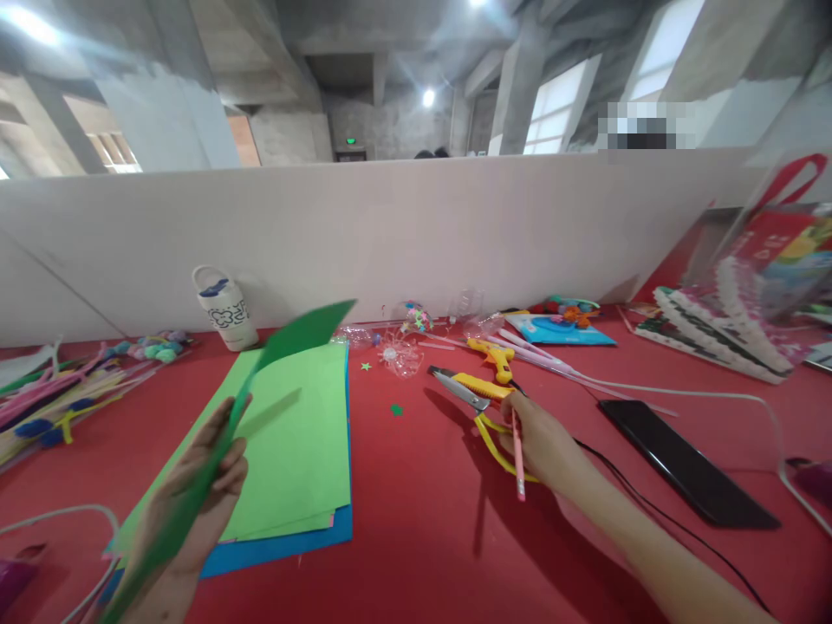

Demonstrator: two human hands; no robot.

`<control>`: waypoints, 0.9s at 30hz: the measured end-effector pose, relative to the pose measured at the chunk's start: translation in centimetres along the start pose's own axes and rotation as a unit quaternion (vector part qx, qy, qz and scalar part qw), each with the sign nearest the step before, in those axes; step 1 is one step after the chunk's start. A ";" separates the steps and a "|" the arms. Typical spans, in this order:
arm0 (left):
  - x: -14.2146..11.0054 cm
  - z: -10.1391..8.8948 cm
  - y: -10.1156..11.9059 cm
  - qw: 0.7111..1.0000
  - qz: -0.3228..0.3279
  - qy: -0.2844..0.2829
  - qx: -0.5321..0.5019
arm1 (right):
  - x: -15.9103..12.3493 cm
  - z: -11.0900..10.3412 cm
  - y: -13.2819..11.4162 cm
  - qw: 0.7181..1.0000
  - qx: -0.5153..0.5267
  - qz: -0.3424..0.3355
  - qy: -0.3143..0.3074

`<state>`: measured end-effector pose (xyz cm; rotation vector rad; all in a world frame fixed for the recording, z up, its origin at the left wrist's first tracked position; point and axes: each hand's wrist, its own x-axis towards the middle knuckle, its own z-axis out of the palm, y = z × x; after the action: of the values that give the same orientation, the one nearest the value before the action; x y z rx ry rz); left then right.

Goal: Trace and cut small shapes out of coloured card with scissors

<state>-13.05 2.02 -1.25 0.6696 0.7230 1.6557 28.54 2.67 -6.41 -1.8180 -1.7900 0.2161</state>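
My left hand (217, 477) is closed on a dark green sheet of paper (305, 334), which stands up edge-on and bends over to the right at its top. Below it lies a stack of light green paper (299, 459) with blue sheets (279, 550) underneath. My right hand (529, 429) grips several tools at once above the red table: scissors (461, 390) with yellow handles, a yellow utility knife (481, 384) and a pink pencil (518, 464) hanging down with its eraser end low. A small dark green paper scrap (397, 410) rests between the hands. How the fingers wrap the tools is partly hidden.
Behind the tools is a yellow glue gun (497, 360). A black phone (682, 459) and a cable lie at right. A white tumbler (227, 312) stands by the white partition (390, 243). Pipe cleaners (58, 407) lie left; a blue packet (559, 329) sits at the back.
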 end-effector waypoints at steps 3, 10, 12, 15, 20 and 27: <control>0.8 -1.3 -0.9 0.997 -0.024 0.010 -0.074 | -0.2 0.6 -0.5 0.999 -0.037 -0.036 -0.007; 1.3 -3.1 -2.4 0.989 -0.074 0.006 -0.127 | 0.5 -0.7 -0.9 0.988 -0.100 -0.116 -0.010; 1.6 -3.6 -2.4 0.988 -0.074 0.015 -0.133 | 1.7 -1.0 -1.1 0.984 -0.121 -0.127 -0.006; 1.9 -4.2 -2.3 0.987 -0.072 0.026 -0.142 | 4.1 -0.5 -1.0 0.980 -0.154 -0.123 -0.001; 1.8 -4.2 -1.8 0.983 -0.075 0.018 -0.167 | 7.5 1.7 -0.3 0.977 -0.194 -0.084 -0.012; 1.0 -2.8 -1.9 0.982 -0.075 0.027 -0.174 | 6.2 0.3 -4.6 0.976 -0.183 -0.109 0.040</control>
<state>-14.12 2.96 -4.44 0.3149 0.4903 1.6124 25.02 8.39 -2.66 -1.8179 -2.0535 -0.2872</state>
